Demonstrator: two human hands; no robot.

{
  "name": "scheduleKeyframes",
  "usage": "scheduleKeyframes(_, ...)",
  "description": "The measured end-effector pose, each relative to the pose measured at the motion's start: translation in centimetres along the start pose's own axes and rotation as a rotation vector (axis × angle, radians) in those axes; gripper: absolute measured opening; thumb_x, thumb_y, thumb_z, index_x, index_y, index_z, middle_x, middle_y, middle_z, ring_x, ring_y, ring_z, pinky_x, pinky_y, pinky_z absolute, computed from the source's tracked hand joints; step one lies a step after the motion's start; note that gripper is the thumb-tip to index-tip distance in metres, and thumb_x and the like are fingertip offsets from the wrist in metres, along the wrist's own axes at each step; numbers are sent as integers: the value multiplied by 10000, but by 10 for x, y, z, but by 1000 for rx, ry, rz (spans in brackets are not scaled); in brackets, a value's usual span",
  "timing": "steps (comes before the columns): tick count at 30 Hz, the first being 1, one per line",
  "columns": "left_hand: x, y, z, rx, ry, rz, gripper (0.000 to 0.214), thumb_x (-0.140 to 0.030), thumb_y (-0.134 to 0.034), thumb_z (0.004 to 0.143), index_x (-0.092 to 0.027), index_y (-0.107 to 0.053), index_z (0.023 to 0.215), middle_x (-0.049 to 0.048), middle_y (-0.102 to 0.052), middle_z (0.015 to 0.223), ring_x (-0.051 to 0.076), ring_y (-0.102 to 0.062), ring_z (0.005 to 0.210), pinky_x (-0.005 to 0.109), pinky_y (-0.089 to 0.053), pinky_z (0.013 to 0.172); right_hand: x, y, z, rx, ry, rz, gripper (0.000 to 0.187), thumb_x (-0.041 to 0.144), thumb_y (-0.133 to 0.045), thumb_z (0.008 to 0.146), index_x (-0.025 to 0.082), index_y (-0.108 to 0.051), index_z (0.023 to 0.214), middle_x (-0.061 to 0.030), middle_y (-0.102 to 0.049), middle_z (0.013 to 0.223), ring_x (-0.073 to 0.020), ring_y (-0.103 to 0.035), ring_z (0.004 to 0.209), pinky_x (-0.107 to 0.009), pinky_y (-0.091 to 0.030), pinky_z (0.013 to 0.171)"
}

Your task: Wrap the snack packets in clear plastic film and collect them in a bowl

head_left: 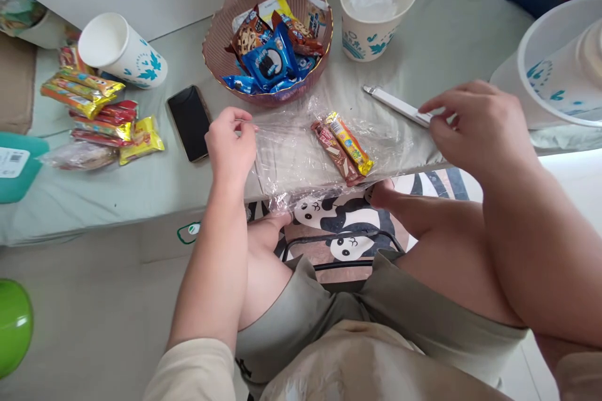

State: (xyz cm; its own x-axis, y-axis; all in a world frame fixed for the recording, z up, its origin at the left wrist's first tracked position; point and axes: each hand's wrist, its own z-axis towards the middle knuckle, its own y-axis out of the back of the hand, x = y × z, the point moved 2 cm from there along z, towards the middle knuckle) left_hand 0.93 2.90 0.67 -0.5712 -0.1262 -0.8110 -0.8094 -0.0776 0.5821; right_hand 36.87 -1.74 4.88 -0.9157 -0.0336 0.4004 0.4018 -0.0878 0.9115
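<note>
A clear plastic bag (pixel 291 156) lies flat at the table's front edge with two snack bars (pixel 343 147) inside it, one brown and one yellow. My left hand (pixel 230 147) pinches the bag's left edge. My right hand (pixel 475 125) is curled with fingers pinched at the near end of a white pen-like tool (pixel 395 103) lying on the table, close to the bag's right side. My knees sit just below the table edge.
A ribbed brown bowl (pixel 221 44) of wrapped snacks stands behind the bag. A black phone (pixel 189 122) lies to its left, beside a tipped paper cup (pixel 122 50) and a pile of snack packets (pixel 101 116). An upright paper cup (pixel 379 6) and a large white tub (pixel 559 62) stand at right.
</note>
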Motion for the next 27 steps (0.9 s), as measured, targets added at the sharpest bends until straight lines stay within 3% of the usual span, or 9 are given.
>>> scheduleKeyframes(2, -15, 9, -12, -279, -44, 233, 95, -126, -588, 915, -190, -633, 968, -25, -652, 933, 107, -484, 686, 361, -403, 826, 21, 0, -3, -73, 108, 106, 296, 174, -513, 868, 183, -783, 989, -148, -739, 1007, -248, -673, 882, -425, -521, 862)
scheduleKeyframes(4, -34, 5, -27, -366, -224, 305, 94, -96, -598, 896, -184, -622, 920, 15, -618, 976, 116, -471, 685, 357, -434, 824, 44, -8, -7, 43, 280, 228, 293, 194, -486, 896, 214, -765, 982, -100, -754, 977, -235, -687, 898, -398, -523, 856)
scheduleKeyframes(8, -55, -33, -46, 93, -600, 302, 128, -122, -574, 931, -199, -676, 921, 42, -717, 949, 194, -655, 921, 359, -510, 904, 64, -36, -5, 306, 325, 125, 304, 194, -458, 893, 189, -757, 943, -104, -751, 913, -235, -666, 803, -372, -478, 736)
scheduleKeyframes(10, -53, -51, -48, 286, -584, 345, 170, -109, -580, 915, -201, -704, 987, 66, -756, 1084, 232, -678, 1088, 394, -520, 1017, 60, -47, -1, 278, 268, 31, 333, 204, -447, 900, 170, -763, 1002, -139, -741, 938, -266, -665, 832, -394, -480, 746)
scheduleKeyframes(12, -48, -62, -46, 370, -531, 390, 274, -117, -612, 899, -194, -708, 1144, 97, -729, 1295, 265, -639, 1275, 437, -482, 1147, 52, -54, 2, 203, 267, -3, 372, 200, -447, 902, 164, -758, 1102, -178, -734, 1076, -320, -672, 990, -449, -507, 840)
scheduleKeyframes(15, -42, -67, -44, 380, -463, 484, 556, -185, -702, 873, -209, -605, 1420, 125, -536, 1609, 330, -441, 1535, 533, -330, 1300, 45, -59, 1, 51, 255, -43, 370, 235, -492, 914, 168, -738, 1183, -218, -654, 1332, -427, -564, 1289, -594, -473, 994)
scheduleKeyframes(18, -40, -67, -45, 368, -398, 554, 759, -332, -737, 891, -237, -445, 1585, 135, -391, 1719, 396, -279, 1625, 648, -215, 1324, 57, -56, -4, -81, 190, -97, 341, 375, -560, 948, 165, -728, 1158, -234, -634, 1343, -482, -531, 1298, -673, -444, 986)
scheduleKeyframes(23, -38, -70, -44, 370, -354, 575, 811, -451, -667, 943, -255, -329, 1654, 127, -346, 1745, 427, -191, 1650, 708, -165, 1310, 97, -50, -11, 147, 225, -201, 411, 454, -569, 965, 170, -683, 1239, -201, -703, 1174, -384, -648, 1061, -520, -505, 883)
scheduleKeyframes(27, -34, -70, -39, 405, -332, 595, 924, -523, -697, 912, -208, -287, 1677, 129, -286, 1768, 441, -123, 1660, 675, -136, 1331, 99, -51, -12, 329, 197, -249, 585, 414, -600, 920, 208, -554, 1466, -176, -706, 1195, -336, -676, 956, -413, -502, 723)
